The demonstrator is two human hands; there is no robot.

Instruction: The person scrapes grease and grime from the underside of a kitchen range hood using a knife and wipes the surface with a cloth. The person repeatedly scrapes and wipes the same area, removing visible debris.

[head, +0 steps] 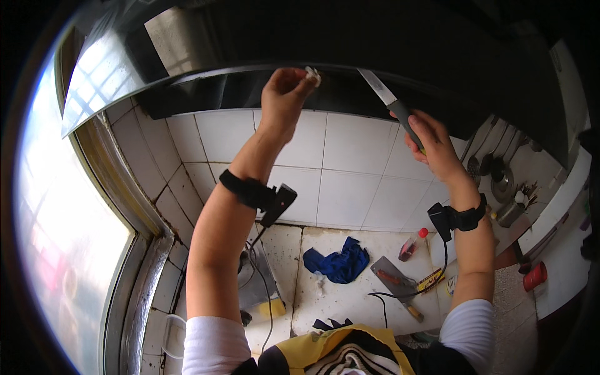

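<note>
My left hand [286, 98] is raised to the lower edge of a dark glossy range hood [356, 42]. Between its thumb and fingers is a small crumpled white wad [313, 76], perhaps tissue. In my right hand [432, 143] I grip the grey handle of a knife [378, 86]. Its blade slants up and to the left, with the tip at the hood's edge; whether it touches cannot be told. Both arms are lifted in front of the white tiled wall [354, 145].
On the counter [335, 307] below lie a blue cloth [338, 261], a cleaver [391, 281] and a red-capped bottle [409, 248]. A gas stove [255, 276] stands at left, near the window [75, 225]. Ladles [487, 161] hang at right. A cable [267, 290] trails from my left wrist strap.
</note>
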